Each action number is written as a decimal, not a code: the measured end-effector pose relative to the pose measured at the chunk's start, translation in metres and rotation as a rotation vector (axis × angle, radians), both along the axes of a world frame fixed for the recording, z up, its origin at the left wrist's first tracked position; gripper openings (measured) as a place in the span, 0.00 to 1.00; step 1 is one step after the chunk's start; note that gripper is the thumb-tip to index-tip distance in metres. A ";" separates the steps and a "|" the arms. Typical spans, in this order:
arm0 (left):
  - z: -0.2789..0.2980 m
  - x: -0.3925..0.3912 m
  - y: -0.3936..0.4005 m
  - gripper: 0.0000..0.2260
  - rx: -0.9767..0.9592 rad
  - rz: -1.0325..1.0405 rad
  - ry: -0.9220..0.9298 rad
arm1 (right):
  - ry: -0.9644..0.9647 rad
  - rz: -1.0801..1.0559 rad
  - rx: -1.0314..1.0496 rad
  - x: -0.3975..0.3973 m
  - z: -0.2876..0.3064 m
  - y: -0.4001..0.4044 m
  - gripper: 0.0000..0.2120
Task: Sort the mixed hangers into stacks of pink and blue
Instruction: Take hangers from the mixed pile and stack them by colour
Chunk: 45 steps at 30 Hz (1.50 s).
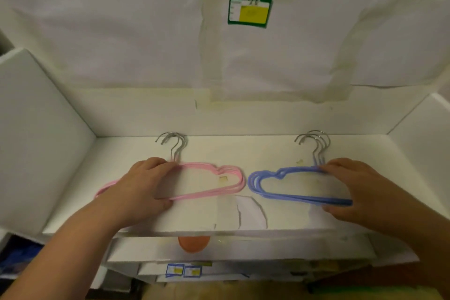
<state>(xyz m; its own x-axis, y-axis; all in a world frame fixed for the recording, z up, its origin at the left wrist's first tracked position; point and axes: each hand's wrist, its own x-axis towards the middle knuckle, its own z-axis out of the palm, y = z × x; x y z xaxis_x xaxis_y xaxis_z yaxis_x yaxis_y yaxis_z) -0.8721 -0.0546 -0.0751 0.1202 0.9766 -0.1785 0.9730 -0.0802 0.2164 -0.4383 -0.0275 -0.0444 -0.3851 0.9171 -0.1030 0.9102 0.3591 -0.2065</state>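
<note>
Pink coated-wire hangers with steel hooks stacked left on white desk, long axis left-right, hooks pointing away | blue coated-wire hangers stacked just beside, right | left hand gripped pink stack | right hand gripped blue stack | sorting judged done | no containers seen

Dim warm light, soft overall blur, wide-angle bending at edges.

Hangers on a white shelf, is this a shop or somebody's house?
Probably a storeroom or workroom, not surely: a white table walled by boards, taped sheets with a green label, more labels below.
</note>
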 end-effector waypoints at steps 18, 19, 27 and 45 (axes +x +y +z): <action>0.017 0.039 -0.024 0.41 0.088 -0.048 -0.038 | -0.019 -0.039 -0.076 0.011 -0.006 0.011 0.36; 0.018 0.045 -0.027 0.40 0.091 -0.048 -0.051 | -0.025 -0.031 -0.077 0.011 -0.007 0.011 0.36; 0.029 0.103 -0.046 0.37 0.207 -0.021 -0.163 | 0.101 -0.081 0.064 0.023 0.005 -0.025 0.30; 0.084 0.419 -0.166 0.32 0.379 -0.307 -0.310 | 0.243 -0.396 0.406 0.254 0.072 -0.263 0.28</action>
